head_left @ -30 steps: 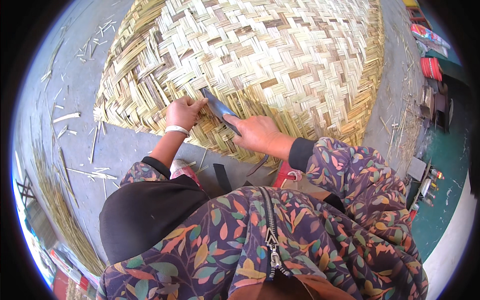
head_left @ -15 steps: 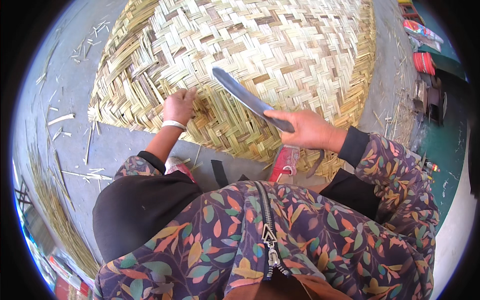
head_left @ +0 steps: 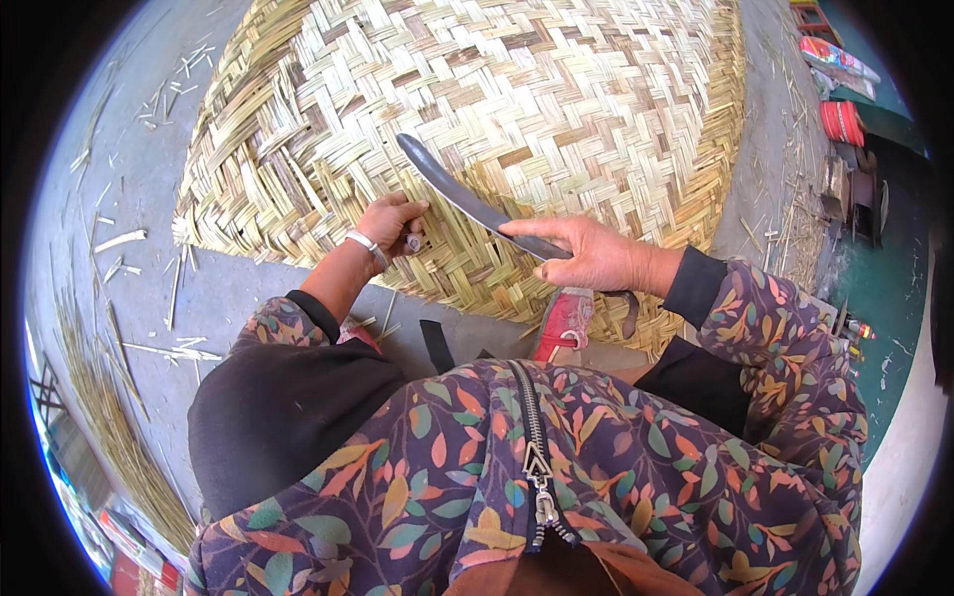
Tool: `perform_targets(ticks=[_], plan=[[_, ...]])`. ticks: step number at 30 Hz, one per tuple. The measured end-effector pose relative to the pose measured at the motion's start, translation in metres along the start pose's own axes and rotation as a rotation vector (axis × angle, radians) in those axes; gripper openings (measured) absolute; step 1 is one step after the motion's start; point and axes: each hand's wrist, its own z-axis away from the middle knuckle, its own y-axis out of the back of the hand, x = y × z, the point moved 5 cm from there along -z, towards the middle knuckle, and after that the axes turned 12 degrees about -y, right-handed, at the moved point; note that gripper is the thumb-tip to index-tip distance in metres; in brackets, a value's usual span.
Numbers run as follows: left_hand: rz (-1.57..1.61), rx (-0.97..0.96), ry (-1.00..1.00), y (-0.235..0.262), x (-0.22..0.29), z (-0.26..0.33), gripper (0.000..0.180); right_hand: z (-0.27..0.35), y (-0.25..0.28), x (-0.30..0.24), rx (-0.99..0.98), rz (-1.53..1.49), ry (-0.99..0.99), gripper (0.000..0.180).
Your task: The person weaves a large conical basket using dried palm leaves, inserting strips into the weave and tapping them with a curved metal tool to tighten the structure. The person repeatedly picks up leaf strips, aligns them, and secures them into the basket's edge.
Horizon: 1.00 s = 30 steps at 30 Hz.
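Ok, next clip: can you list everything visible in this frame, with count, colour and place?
woven mat: one, straw yellow and tan, spread on the ground ahead
long knife: one, dark grey blade, raised over the mat's near edge
loose strips: many, pale, scattered on the grey ground at left
strip bundle: one, yellowish, along the far left edge
shoe: one, red, on the mat's near edge
red container: one, upper right
wristband: one, white, on the left wrist
left hand: pressed on the mat's edge
right hand: gripping the knife

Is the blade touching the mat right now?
No, the right hand holds the blade lifted clear of the woven mat.
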Motion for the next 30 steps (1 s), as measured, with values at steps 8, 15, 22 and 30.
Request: perform_targets(ticks=[8,15,22,30], plan=[[-0.134,0.174,-0.209,0.012,-0.005,0.011,0.023,-0.003,-0.015,0.017,-0.162,-0.004,-0.082,0.060],[-0.247,0.275,-0.281,0.017,-0.004,0.021,0.034,-0.019,-0.023,0.021,-0.109,0.023,-0.149,0.060],[-0.232,0.251,-0.336,0.018,-0.003,0.029,0.035,-0.018,-0.008,-0.003,-0.066,0.395,-0.279,0.062],[-0.117,0.250,-0.172,0.014,-0.005,0.020,0.036,-0.039,-0.028,0.010,0.157,0.653,-0.261,0.060]])
